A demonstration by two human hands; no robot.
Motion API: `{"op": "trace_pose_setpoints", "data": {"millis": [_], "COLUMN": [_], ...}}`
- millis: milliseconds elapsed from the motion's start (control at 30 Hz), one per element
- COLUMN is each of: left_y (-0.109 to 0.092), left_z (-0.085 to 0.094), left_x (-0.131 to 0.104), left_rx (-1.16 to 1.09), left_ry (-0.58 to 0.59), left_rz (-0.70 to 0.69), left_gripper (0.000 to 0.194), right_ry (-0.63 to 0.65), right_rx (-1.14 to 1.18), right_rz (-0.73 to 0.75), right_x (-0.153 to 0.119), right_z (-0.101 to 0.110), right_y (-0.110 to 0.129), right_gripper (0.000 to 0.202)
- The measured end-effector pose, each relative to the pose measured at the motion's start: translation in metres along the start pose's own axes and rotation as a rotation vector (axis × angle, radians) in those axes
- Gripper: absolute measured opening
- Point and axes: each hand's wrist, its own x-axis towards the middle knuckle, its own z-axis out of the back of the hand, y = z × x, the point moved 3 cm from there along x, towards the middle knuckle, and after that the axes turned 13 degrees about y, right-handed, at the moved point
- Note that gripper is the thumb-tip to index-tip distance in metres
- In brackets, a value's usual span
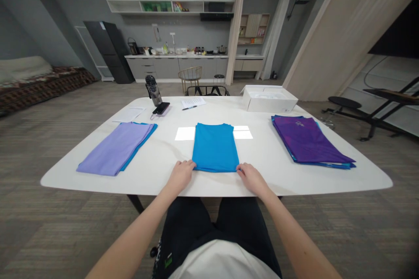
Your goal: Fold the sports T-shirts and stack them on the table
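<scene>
A folded blue garment (216,148), perhaps a shirt, lies flat on the white table (157,183) in front of me. My left hand (182,173) pinches its near left corner between thumb and fingers. At the near right corner, my right hand (251,176) grips the fabric the same way. To the left lies a folded lavender garment (114,148) with a blue garment (139,146) showing from under it. A stack on the right has a folded purple garment (307,139) on top and blue ones beneath.
A dark bottle (153,91) and a phone (161,108) on a pinkish block stand at the back left. Papers (129,114) lie nearby, with a pen (189,107) farther right. A white box (270,99) sits at the back right. Beyond the table is a chair (207,90).
</scene>
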Motion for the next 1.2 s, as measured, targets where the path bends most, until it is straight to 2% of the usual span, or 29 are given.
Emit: {"op": "trace_pose_setpoints", "data": {"millis": [133,200,267,333,400,467,533,600,667,800,933,1067,1133,1200], "left_y": [-0.015,-0.016,-0.013,-0.008,0.0,0.011,0.025,0.041,0.058,0.083,0.098,0.1,0.097,0.091], "left_z": [-0.007,-0.004,0.002,0.009,0.016,0.023,0.029,0.034,0.039,0.045,0.051,0.051,0.051,0.055], "left_x": [-0.035,-0.038,-0.031,-0.014,0.012,0.046,0.084,0.123,0.158,0.21,0.239,0.25,0.25,0.245], "left_rx": [-0.068,-0.13,-0.188,-0.214,-0.203,-0.166,-0.131,-0.128,-0.158,-0.245,-0.391,-0.566,-0.595,-0.623], "left_ry": [0.022,0.021,0.021,0.033,0.046,0.046,0.037,-0.011,-0.04,0.037,0.166,0.244,0.218,0.127], "left_rz": [0.012,-0.001,-0.011,-0.03,-0.042,-0.022,0.007,0.073,0.154,0.237,0.284,0.332,0.337,0.295], "left_gripper": [0.04,0.035,0.026,0.023,0.03,0.033,0.028,0.026,0.037,0.055,0.061,0.043,0.032,0.026], "right_ry": [-0.004,0.023,0.064,0.097,0.1,0.079,0.04,-0.039,-0.084,-0.054,0.065,0.185,0.173,0.079], "right_rx": [0.055,0.104,0.146,0.162,0.151,0.128,0.101,0.068,0.068,0.061,0.078,0.117,0.117,0.101], "right_rz": [0.003,0.009,0.017,0.037,0.061,0.067,0.034,-0.052,-0.095,-0.194,-0.263,-0.41,-0.401,-0.329], "right_x": [-0.031,-0.033,-0.026,-0.012,0.01,0.041,0.08,0.122,0.163,0.227,0.258,0.265,0.261,0.251], "right_z": [-0.009,-0.006,0.0,0.009,0.017,0.023,0.03,0.039,0.048,0.06,0.066,0.07,0.072,0.077], "right_y": [0.005,0.005,0.003,0.002,0.0,-0.004,-0.012,-0.024,-0.037,-0.06,-0.071,-0.067,-0.059,-0.048], "right_gripper": [0.025,0.024,0.022,0.023,0.024,0.02,0.02,0.028,0.046,0.066,0.071,0.053,0.041,0.032]}}
